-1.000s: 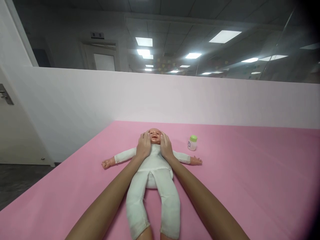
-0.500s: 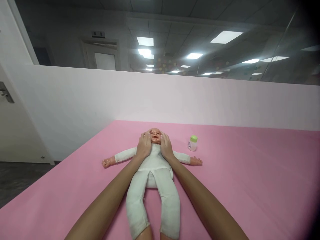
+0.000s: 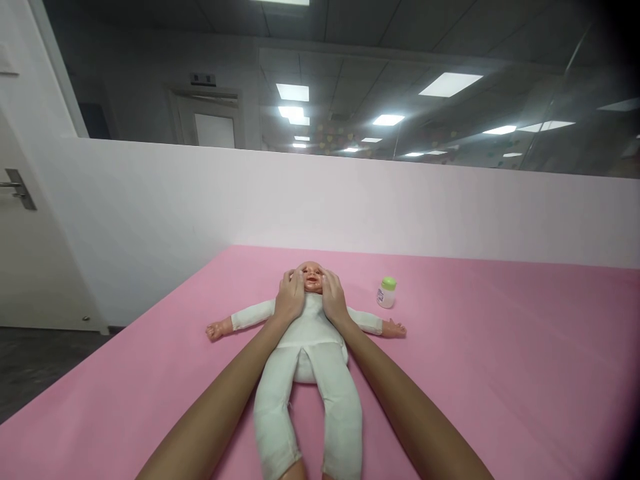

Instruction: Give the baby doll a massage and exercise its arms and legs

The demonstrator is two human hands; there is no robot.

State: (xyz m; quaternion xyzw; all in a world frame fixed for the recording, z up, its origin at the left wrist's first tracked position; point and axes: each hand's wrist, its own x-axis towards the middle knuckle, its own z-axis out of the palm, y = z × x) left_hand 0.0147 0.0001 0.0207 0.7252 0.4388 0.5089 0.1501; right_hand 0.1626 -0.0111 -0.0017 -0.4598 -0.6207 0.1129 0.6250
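Since a moment ago the hands have slid a little further in over the doll's cheeks, so less of the face shows between them, and the whole scene sits slightly lower as the head has tipped up; the doll and bottle have not shifted on the pink cover. The left hand (image 3: 289,303) lies flat against the left side of the doll's head, fingers loosely spread and curved round the cheek and temple, cupping rather than clenching. The doll (image 3: 306,347) lies on its back in a white suit, arms flung out to either side, legs pointing towards the person, its head at the far end and held between both palms. The right hand (image 3: 334,303) mirrors the other, open and cupped on the other cheek, its heel resting near the doll's shoulder. Both forearms run in from the near edge, one on each side of the doll's legs. Off to the right, near the doll's outstretched hand but apart from it, a small bottle (image 3: 385,293) with a green cap stands upright. All of this rests on a table (image 3: 500,373) covered in plain pink. Behind it runs a low white wall (image 3: 350,200) topped with glass that reflects ceiling lights, and at the far left edge a door (image 3: 20,260) with a metal handle stands beside the dark floor.
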